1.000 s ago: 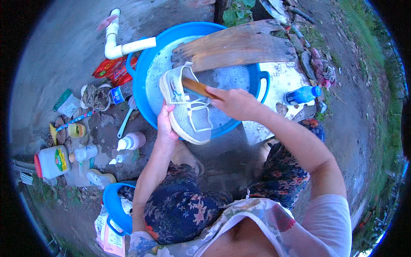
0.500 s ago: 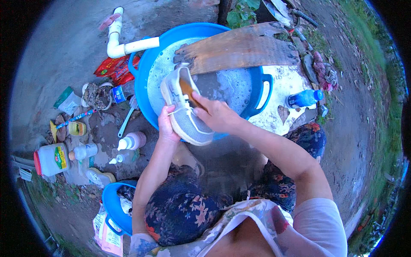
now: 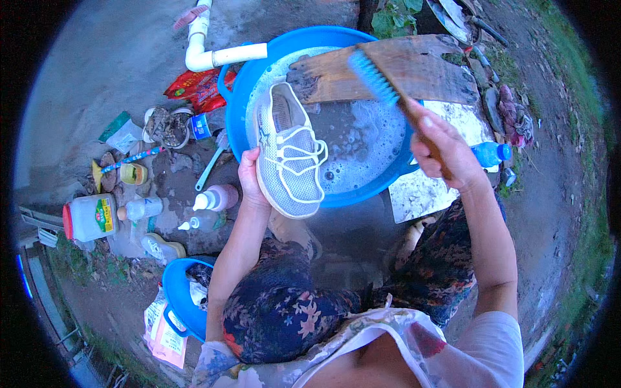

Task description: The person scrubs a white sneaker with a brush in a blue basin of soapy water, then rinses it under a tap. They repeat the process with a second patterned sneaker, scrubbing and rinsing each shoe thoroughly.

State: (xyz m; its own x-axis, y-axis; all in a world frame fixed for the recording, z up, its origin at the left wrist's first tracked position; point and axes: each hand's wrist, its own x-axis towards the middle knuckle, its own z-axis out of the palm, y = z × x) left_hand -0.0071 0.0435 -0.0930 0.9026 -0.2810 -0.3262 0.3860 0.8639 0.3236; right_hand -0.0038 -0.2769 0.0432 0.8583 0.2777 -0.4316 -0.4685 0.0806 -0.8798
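My left hand grips a grey mesh shoe by its side, sole down, toe toward me. White laces cross its top and the opening shows the insole. My right hand is closed round the wooden handle of a scrubbing brush, its blue bristles facing left and apart from the shoe. Behind the shoe stands a wide blue tub of cloudy, foamy water. A worn wooden board lies across the tub's far side, partly behind the brush.
A white pipe ends over the tub's left rim. Left on the ground are squeeze bottles, a lidded plastic jar, another shoe and a long-handled brush. A small blue basin sits lower left; a blue bottle is at right.
My right hand has lifted the brush out of the shoe's opening and swung it up to the right. The shoe stays in my left hand, now turned more upright.
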